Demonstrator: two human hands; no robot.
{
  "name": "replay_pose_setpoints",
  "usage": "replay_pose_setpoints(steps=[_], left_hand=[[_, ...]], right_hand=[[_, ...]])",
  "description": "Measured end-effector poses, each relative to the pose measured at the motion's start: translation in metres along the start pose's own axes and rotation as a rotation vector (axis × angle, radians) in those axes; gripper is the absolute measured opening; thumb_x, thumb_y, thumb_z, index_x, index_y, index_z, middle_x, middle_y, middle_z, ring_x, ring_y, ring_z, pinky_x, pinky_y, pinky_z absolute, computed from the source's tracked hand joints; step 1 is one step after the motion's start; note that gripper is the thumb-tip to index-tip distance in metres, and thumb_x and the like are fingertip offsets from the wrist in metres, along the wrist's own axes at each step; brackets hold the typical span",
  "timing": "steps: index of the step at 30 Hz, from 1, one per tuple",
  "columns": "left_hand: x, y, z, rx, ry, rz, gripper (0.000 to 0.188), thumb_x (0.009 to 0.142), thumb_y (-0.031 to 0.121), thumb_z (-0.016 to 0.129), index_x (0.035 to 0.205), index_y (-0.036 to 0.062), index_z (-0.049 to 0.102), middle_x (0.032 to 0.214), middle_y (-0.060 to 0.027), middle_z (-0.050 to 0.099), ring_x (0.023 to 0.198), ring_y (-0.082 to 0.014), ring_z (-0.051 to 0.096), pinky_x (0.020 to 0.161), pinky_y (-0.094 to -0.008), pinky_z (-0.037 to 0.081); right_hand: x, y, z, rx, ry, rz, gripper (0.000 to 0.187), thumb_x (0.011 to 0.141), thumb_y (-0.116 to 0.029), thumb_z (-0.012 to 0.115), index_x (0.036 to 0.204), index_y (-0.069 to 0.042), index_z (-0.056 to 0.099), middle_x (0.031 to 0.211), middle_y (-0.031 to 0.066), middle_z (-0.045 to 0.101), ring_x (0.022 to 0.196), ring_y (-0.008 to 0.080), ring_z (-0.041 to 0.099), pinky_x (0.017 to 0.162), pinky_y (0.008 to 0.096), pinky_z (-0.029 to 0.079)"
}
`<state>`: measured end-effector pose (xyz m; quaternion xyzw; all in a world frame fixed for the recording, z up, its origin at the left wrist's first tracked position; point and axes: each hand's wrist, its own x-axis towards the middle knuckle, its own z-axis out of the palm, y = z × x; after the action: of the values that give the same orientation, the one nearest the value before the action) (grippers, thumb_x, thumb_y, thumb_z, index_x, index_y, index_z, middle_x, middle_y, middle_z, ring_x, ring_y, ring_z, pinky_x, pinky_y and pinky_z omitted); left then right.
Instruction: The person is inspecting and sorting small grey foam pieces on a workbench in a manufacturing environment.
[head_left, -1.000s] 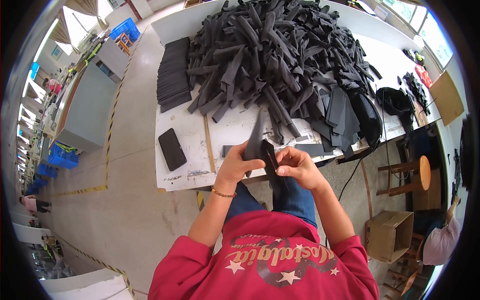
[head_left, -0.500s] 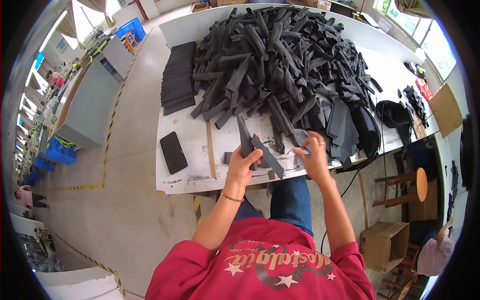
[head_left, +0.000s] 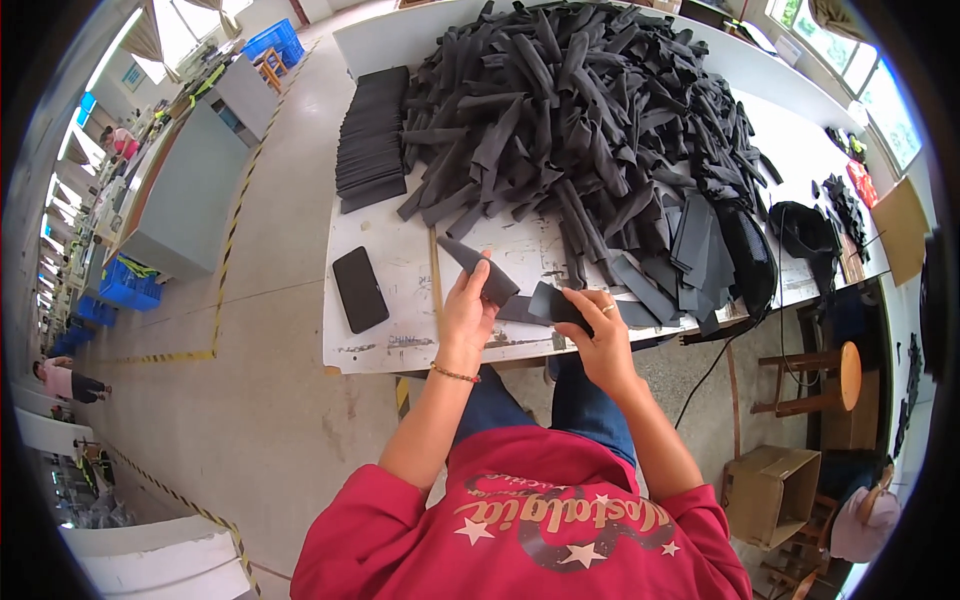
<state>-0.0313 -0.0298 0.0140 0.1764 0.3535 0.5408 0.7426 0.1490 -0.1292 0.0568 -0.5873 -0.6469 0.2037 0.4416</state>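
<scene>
My left hand [head_left: 470, 312] is closed on a dark grey fabric strip [head_left: 482, 268], which slants up and left from my fingers above the white table [head_left: 400, 240]. Just to the right, my right hand [head_left: 600, 338] pinches a short dark grey fabric piece [head_left: 550, 300] between thumb and fingers. Another flat grey strip [head_left: 520, 312] lies on the table, partly behind that piece. Beyond both hands rises a large heap of dark grey fabric strips [head_left: 560, 120]. Flat grey pieces [head_left: 692, 240] lie at the heap's right front.
A neat stack of dark strips [head_left: 372, 140] stands left of the heap. A black phone [head_left: 360, 290] and a thin wooden stick [head_left: 435, 270] lie on the table's left part. Black bundled material [head_left: 750, 260] and a cable sit at the right edge. A stool [head_left: 848, 376] and cardboard box [head_left: 770, 490] stand lower right.
My hands held long strips close together; now they are apart, each with a piece. My right hand has moved left and lower, closing on a short fabric piece. The view has shifted slightly.
</scene>
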Motion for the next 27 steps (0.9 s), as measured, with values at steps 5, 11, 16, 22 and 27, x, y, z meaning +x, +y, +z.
replay_pose_setpoints(steps=[5, 11, 16, 22, 27], left_hand=[[-0.003, 0.005, -0.001, 0.04, 0.005, -0.024, 0.031, 0.089, 0.018, 0.069, 0.114, 0.0027, 0.061, 0.099, -0.0052, 0.065, 0.086, -0.016, 0.065, 0.078, -0.0318, 0.055], [-0.002, 0.002, 0.003, 0.043, 0.031, -0.06, 0.026, 0.088, 0.019, 0.07, 0.103, 0.0002, 0.06, 0.095, -0.0083, 0.066, 0.083, -0.0186, 0.066, 0.074, -0.0325, 0.057], [-0.009, 0.002, 0.007, 0.057, 0.012, -0.082, 0.027, 0.088, 0.02, 0.07, 0.103, 0.0005, 0.059, 0.096, -0.0095, 0.066, 0.083, -0.0194, 0.067, 0.071, -0.0316, 0.058], [-0.016, 0.002, 0.014, 0.078, 0.046, -0.036, 0.021, 0.089, 0.018, 0.069, 0.102, 0.0026, 0.062, 0.094, -0.0081, 0.068, 0.082, -0.0181, 0.067, 0.074, -0.0325, 0.056], [-0.016, 0.0, 0.014, 0.079, 0.02, -0.031, 0.027, 0.088, 0.02, 0.069, 0.103, 0.0, 0.059, 0.095, -0.0102, 0.067, 0.083, -0.0204, 0.068, 0.072, -0.0333, 0.057]], right_hand=[[0.0, -0.012, -0.003, -0.28, 0.098, -0.28, 0.037, 0.072, -0.008, 0.075, 0.108, -0.009, 0.068, 0.099, 0.0046, 0.06, 0.087, 0.025, 0.054, 0.081, 0.0366, 0.038], [0.009, -0.014, -0.001, -0.4, 0.142, -0.341, 0.029, 0.073, -0.006, 0.073, 0.101, -0.01, 0.069, 0.093, 0.0024, 0.06, 0.084, 0.0237, 0.054, 0.078, 0.0376, 0.038], [0.012, -0.014, -0.003, -0.439, 0.151, -0.38, 0.03, 0.072, -0.005, 0.072, 0.101, -0.009, 0.068, 0.092, 0.002, 0.059, 0.083, 0.0232, 0.054, 0.078, 0.0375, 0.038], [0.011, -0.014, -0.004, -0.472, 0.159, -0.417, 0.029, 0.071, -0.005, 0.071, 0.099, -0.01, 0.069, 0.092, 0.0026, 0.059, 0.084, 0.0232, 0.055, 0.078, 0.038, 0.04], [0.012, -0.014, -0.006, -0.434, 0.143, -0.386, 0.028, 0.071, -0.004, 0.07, 0.098, -0.009, 0.069, 0.091, 0.0027, 0.059, 0.084, 0.0231, 0.055, 0.078, 0.0377, 0.04]])
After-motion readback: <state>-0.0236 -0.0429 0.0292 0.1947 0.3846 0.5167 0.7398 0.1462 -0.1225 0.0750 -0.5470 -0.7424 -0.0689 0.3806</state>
